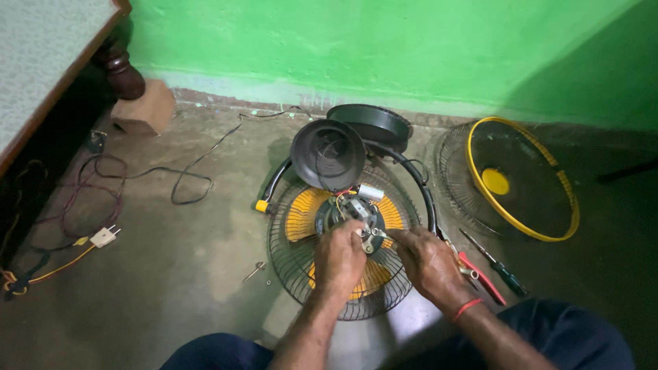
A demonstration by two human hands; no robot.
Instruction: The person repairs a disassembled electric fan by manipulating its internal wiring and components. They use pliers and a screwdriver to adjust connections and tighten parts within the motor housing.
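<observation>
Two hands, left and right, fingers curled closed on a small metal part at the fan motor, directly ahead of both, mid-floor.

left hand and right hand were held on fan motor | motor was seated in wire guard on floor | pliers, screwdriver were laid beside right hand

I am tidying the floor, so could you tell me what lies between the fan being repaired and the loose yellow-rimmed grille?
In the head view, red-handled pliers and a dark screwdriver lie on the floor between the fan and the grille.
</observation>
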